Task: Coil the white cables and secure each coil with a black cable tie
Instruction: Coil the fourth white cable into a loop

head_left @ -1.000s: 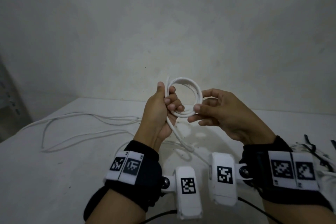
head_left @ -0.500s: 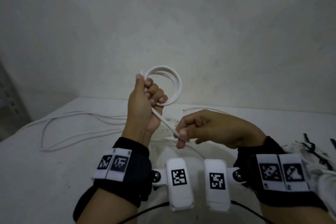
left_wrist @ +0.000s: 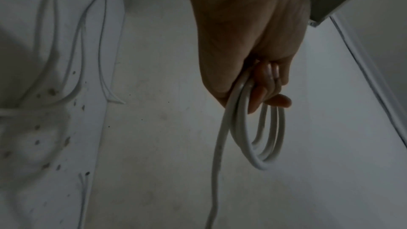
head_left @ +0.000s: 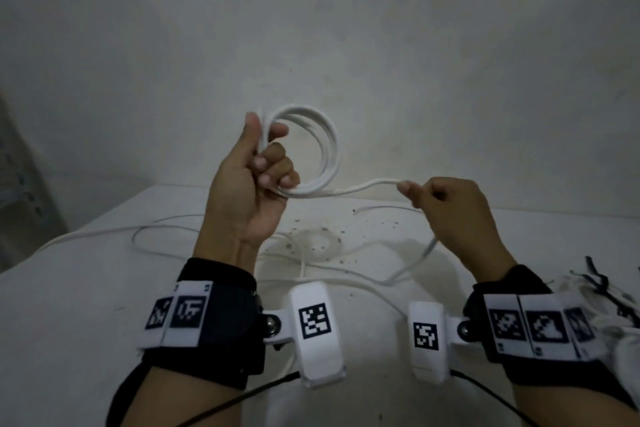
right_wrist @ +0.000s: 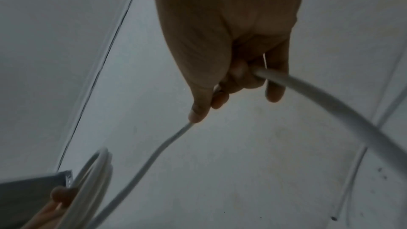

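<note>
My left hand [head_left: 258,163] is raised above the table and grips a coil of white cable [head_left: 329,149] of several loops, thumb up, fingers curled round the strands. The left wrist view shows the same coil [left_wrist: 259,142] hanging from the fingers [left_wrist: 264,93]. From the coil's bottom a free length of white cable [head_left: 363,188] runs right to my right hand [head_left: 446,204], which pinches it between thumb and forefinger. In the right wrist view the cable [right_wrist: 330,104] passes through my right hand's fist [right_wrist: 240,76] and trails down to the table.
The white table [head_left: 86,322] carries more loose white cable [head_left: 145,236] at the left and middle. Black cable ties [head_left: 599,281] lie at the right edge beside a white bundle. Dark specks dot the table's middle. A bare wall stands close behind.
My right hand has slid right along the cable, away from the coil, drawing the free length out sideways. My left hand with the coil has stayed raised, tilting slightly.
</note>
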